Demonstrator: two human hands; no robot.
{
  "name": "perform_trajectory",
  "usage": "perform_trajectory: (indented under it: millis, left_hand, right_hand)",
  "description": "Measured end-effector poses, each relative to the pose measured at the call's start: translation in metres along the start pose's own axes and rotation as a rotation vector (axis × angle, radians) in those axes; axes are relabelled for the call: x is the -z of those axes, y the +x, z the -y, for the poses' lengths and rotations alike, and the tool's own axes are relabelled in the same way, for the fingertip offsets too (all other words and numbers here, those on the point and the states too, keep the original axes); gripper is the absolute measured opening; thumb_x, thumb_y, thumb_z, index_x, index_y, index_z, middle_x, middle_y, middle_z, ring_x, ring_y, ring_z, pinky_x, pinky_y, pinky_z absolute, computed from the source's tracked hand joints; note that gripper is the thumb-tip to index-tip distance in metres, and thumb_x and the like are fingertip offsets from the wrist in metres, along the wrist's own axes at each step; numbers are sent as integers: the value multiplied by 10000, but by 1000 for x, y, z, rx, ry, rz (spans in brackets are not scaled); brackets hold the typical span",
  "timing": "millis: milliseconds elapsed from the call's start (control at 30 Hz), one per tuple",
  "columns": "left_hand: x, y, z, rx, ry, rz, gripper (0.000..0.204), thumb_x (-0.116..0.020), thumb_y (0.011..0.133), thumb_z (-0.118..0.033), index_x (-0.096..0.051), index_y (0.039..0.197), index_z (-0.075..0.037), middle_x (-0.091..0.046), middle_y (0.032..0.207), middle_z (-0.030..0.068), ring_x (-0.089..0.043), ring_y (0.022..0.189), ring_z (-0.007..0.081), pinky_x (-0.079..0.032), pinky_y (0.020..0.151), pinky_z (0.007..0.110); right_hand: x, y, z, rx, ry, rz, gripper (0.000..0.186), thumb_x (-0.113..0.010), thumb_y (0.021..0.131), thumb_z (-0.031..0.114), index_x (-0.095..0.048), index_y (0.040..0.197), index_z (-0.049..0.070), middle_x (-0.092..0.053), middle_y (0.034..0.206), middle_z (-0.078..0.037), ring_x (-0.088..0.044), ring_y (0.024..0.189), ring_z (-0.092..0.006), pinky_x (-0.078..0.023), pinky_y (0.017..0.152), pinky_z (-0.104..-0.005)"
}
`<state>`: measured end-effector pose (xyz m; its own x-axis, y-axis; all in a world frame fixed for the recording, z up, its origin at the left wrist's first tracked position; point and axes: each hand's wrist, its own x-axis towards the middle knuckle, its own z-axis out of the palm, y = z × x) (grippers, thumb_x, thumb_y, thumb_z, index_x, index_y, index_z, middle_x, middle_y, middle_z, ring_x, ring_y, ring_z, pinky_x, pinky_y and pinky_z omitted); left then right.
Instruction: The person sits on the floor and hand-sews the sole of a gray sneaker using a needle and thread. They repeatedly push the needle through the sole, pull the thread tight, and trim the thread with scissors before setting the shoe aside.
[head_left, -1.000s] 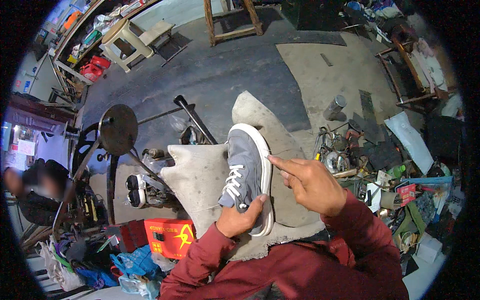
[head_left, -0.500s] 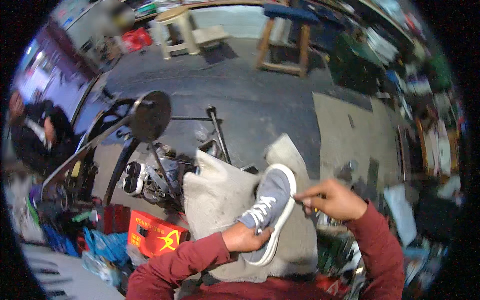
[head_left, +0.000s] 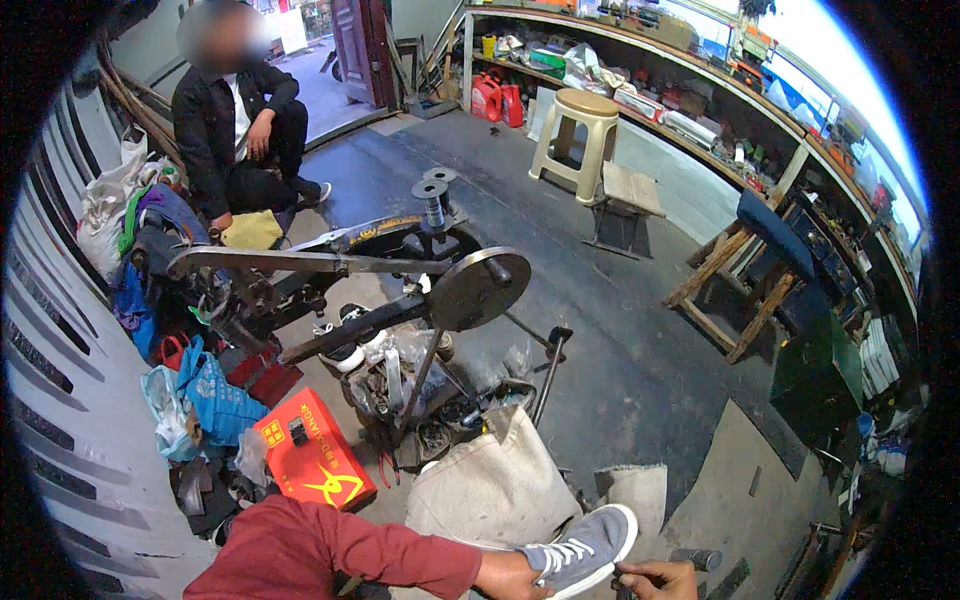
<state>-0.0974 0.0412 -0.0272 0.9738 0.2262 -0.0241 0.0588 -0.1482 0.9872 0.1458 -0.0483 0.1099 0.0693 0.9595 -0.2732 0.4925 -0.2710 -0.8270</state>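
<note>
A grey canvas sneaker (head_left: 590, 538) with white laces and a white sole lies near the lower edge, its toe pointing up and to the right. My left hand (head_left: 508, 575) is closed round its heel end, partly cut off by the picture's edge. Beside the toe, my right hand (head_left: 662, 580) is pinched with its fingertips at the white sole; whatever is between them is too small to make out. Under and behind the shoe spreads a stained beige cloth (head_left: 495, 480) over my lap.
A hand-cranked machine with a round wheel (head_left: 480, 288) stands ahead. Left are a red box (head_left: 315, 450) and bags (head_left: 215, 385). A person (head_left: 240, 130) crouches far left. Stools (head_left: 575, 135) and loaded shelves (head_left: 690, 120) line the back.
The view has swung up and to the left, so the hands and sneaker now sit at the lower edge. My left hand still grips the shoe; my right fingers stay by its sole.
</note>
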Motion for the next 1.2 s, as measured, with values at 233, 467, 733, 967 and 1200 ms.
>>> perform_trajectory:
  millis: [233,467,733,967,1200]
  left_hand:
    - [-5,-2,13,8,41,51,638,-585,993,-219,-363,1508,85,-426,1542,283,-397,1444,396,-321,1187,402]
    - [-11,-1,19,-93,98,-8,634,-589,994,-238,-377,1496,85,-440,1531,282,-419,1427,402,-335,1179,411]
    - [-5,5,-1,136,93,42,670,-613,978,-319,-397,1509,29,-481,1505,269,-469,1392,395,-368,1161,418]
    - [-14,-14,-41,-107,155,-25,643,-612,996,-350,-429,1492,15,-475,1507,265,-456,1393,405,-362,1162,422]
    - [-2,-78,-84,-308,421,-343,252,-699,932,-227,-659,1114,-57,-670,1047,159,-676,929,370,-556,788,415]
  right_hand:
    - [-7,-2,-9,-305,454,-9,198,-729,925,74,-756,1085,-40,-767,871,-108,-669,710,-127,-531,636,-281]
    - [-17,0,-10,-223,446,-63,129,-724,928,60,-731,1019,-31,-764,885,-116,-702,751,-158,-551,696,-278]
    - [-24,-4,-16,-179,500,-96,78,-726,915,42,-689,972,4,-709,837,-33,-660,745,-113,-523,700,-251]
    - [-42,-51,-25,-52,284,-322,149,-745,927,101,-714,1025,-8,-721,891,-28,-663,825,-101,-529,757,-259]
    - [-56,-79,-39,-69,326,-519,115,-753,880,36,-682,927,-41,-754,839,-109,-707,748,-138,-556,701,-276]
